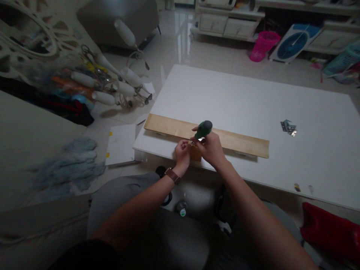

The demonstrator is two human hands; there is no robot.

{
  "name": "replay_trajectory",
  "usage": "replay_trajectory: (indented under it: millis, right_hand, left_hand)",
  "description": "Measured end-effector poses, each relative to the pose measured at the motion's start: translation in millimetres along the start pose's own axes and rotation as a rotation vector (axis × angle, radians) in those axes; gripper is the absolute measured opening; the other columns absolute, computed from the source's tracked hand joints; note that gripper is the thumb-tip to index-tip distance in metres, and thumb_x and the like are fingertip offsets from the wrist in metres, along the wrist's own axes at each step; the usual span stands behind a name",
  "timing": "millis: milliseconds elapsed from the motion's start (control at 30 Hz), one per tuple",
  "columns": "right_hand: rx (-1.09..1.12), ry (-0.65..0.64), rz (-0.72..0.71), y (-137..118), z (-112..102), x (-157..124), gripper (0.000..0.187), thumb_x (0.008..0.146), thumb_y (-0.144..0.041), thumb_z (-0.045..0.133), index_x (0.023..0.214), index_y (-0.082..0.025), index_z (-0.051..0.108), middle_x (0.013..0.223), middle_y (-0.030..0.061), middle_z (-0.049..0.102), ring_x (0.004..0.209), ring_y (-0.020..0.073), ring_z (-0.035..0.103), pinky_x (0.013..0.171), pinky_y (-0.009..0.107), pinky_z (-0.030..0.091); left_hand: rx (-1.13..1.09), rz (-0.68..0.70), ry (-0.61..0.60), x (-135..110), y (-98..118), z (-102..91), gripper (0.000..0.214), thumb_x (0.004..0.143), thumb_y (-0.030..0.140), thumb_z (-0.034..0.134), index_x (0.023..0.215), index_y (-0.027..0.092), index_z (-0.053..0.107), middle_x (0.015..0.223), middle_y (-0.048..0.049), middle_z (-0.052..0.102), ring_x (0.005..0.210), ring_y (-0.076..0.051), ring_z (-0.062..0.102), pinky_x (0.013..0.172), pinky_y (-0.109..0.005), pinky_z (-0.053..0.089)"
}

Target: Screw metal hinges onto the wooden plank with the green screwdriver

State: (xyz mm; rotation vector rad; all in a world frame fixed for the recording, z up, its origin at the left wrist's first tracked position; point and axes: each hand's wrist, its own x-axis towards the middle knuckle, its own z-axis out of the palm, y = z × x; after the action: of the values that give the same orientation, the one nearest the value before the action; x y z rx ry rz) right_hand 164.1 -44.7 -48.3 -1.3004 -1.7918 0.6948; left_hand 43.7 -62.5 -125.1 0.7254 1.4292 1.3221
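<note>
My right hand (210,148) is wrapped round a green-and-black screwdriver (204,129), its thick handle tilted up and its tip pointing down. Under the tip sits a small wooden block (195,153) at the near edge of a white board (225,93). My left hand (183,150) has its fingers curled against the block's left side. A small shiny bit shows by those fingertips, too small to name. Just beyond both hands lies a long wooden plank (171,127), running left to right across the board and slightly raised off it.
Several metal hinges or brackets (288,127) lie on the board's right part. Small pieces (297,187) rest near its front edge. A lamp with white shades (131,77) stands on the left floor. Further back are a pink basket (264,45) and a blue-and-white fan (295,43).
</note>
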Motion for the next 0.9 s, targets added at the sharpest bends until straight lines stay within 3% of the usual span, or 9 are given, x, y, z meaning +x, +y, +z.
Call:
replay_trajectory:
  millis: [900]
  right_hand:
    - [-0.03,0.012,-0.013,-3.5,-3.3,-0.1,0.014,0.081,-0.016,0.071,0.093,-0.022,0.074,0.087,0.0059,0.077,0.07,0.0211,0.067,0.065,0.032,0.05]
  left_hand:
    - [0.005,0.035,-0.034,1.1,-5.5,-3.5,0.016,0.08,0.036,0.072,0.082,0.022,0.064,0.073,0.0016,0.065,0.069,-0.017,0.059,0.065,-0.026,0.042]
